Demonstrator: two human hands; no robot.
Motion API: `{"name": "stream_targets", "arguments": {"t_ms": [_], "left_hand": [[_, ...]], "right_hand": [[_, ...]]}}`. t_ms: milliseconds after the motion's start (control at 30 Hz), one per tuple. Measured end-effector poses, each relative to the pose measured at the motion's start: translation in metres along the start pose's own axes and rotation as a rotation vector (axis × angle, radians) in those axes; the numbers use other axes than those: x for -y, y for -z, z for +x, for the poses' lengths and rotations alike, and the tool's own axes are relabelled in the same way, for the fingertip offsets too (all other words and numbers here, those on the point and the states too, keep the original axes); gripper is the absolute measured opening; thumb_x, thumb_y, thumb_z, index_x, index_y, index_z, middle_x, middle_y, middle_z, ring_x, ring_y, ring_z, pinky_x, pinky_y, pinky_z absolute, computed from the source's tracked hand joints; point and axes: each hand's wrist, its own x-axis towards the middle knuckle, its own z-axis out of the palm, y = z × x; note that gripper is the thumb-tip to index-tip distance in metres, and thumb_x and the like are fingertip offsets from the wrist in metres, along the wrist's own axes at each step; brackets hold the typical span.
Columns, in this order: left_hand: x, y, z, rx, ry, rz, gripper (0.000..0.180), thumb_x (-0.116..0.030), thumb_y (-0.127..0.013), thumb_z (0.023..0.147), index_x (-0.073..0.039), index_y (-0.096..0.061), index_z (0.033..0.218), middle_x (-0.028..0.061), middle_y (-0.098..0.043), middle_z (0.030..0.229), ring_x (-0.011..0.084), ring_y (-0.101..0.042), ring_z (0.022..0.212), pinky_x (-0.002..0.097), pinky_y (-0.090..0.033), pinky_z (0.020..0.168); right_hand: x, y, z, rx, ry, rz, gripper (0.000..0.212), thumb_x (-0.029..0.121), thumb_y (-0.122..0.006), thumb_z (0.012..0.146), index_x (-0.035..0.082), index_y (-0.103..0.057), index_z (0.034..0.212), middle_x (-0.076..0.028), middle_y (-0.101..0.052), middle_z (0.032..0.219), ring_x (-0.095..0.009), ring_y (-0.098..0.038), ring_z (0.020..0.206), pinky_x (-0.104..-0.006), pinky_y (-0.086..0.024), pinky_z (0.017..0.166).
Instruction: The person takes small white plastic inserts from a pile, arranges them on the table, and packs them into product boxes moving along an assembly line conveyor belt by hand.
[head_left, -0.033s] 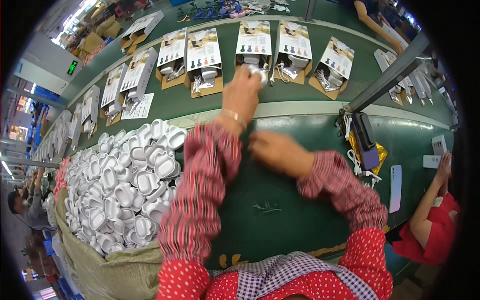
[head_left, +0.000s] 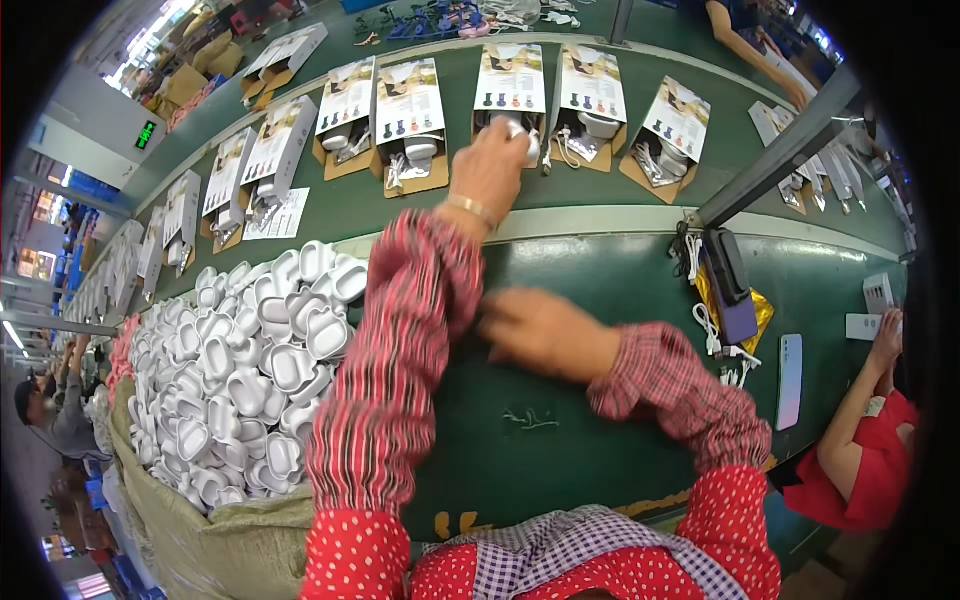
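Note:
My left hand (head_left: 487, 172) reaches over the ledge to the open end of a printed box (head_left: 510, 80) on the far strip. Its fingers are closed around a white rounded plastic piece (head_left: 519, 132) at the box's mouth; the hand covers part of it. Beside my left arm lies a large heap of white oval plastic shells (head_left: 235, 365) in a woven sack (head_left: 230, 540). My right hand (head_left: 548, 335) hovers over the green table (head_left: 590, 440), near my left sleeve. Motion smears its fingers, and no held object is visible.
More open boxes (head_left: 408, 95) with white parts and cables line the far strip. A metal post (head_left: 780, 150) rises at right. Near it lie white cables (head_left: 706, 320), a dark device (head_left: 728, 262) and a phone (head_left: 790, 380). A co-worker's arm (head_left: 862, 400) is at far right.
My left hand has moved slightly farther forward, bringing the white piece to the box's mouth. My right hand has shifted left and a little nearer to me.

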Motion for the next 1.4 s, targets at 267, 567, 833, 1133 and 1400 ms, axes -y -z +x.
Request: {"name": "stream_targets", "arguments": {"t_ms": [267,567,833,1133,1400], "left_hand": [[0.039,-0.042,0.057,0.128,-0.083,0.169,0.021,-0.018,-0.065,0.084,-0.004,-0.061,0.099,0.0157,-0.059,0.106,0.0314,-0.067,0.092,0.0406,-0.056,0.075],[0.089,0.086,-0.008,0.065,-0.273,0.106,0.027,-0.032,-0.067,0.085,-0.007,-0.062,0.092,0.0107,-0.060,0.095,0.0294,-0.059,0.097,0.0413,-0.050,0.081],[0.164,0.208,-0.209,0.568,-0.003,0.161,0.043,-0.038,-0.073,0.077,-0.005,-0.058,0.100,0.0132,-0.055,0.101,0.0317,-0.056,0.094,0.0417,-0.049,0.076],[0.189,0.208,-0.259,0.301,0.223,-0.031,0.040,-0.001,-0.071,0.073,0.000,-0.052,0.107,0.0155,-0.049,0.114,0.0331,-0.055,0.101,0.0390,-0.048,0.085],[0.228,0.228,-0.284,0.338,0.073,0.403,0.020,-0.020,-0.069,0.077,-0.002,-0.061,0.082,0.0107,-0.053,0.091,0.0275,-0.051,0.089,0.0393,-0.037,0.075]], "right_hand": [[0.134,-0.161,0.095,0.585,-0.051,-0.209,0.081,0.048,-0.067,0.075,0.014,-0.039,0.143,-0.011,-0.034,0.150,-0.032,-0.030,0.138,-0.0498,-0.020,0.117],[0.048,-0.085,0.097,-0.084,-0.031,-0.287,0.019,0.017,-0.058,0.078,0.012,-0.062,0.095,-0.008,-0.056,0.107,-0.025,-0.052,0.111,-0.0578,-0.033,0.102],[-0.006,-0.022,0.122,-0.316,-0.406,-0.180,0.008,0.012,-0.063,0.082,0.005,-0.059,0.083,-0.012,-0.055,0.095,-0.031,-0.057,0.092,-0.0376,-0.046,0.079],[-0.081,-0.038,0.181,-0.195,-0.655,-0.704,0.010,0.013,-0.063,0.083,0.003,-0.062,0.087,-0.010,-0.054,0.099,-0.027,-0.063,0.090,-0.0381,-0.054,0.073],[-0.098,-0.039,0.200,-0.235,-0.863,-0.685,0.012,0.009,-0.059,0.084,0.001,-0.061,0.093,-0.015,-0.053,0.109,-0.031,-0.064,0.093,-0.0397,-0.056,0.074]]}}
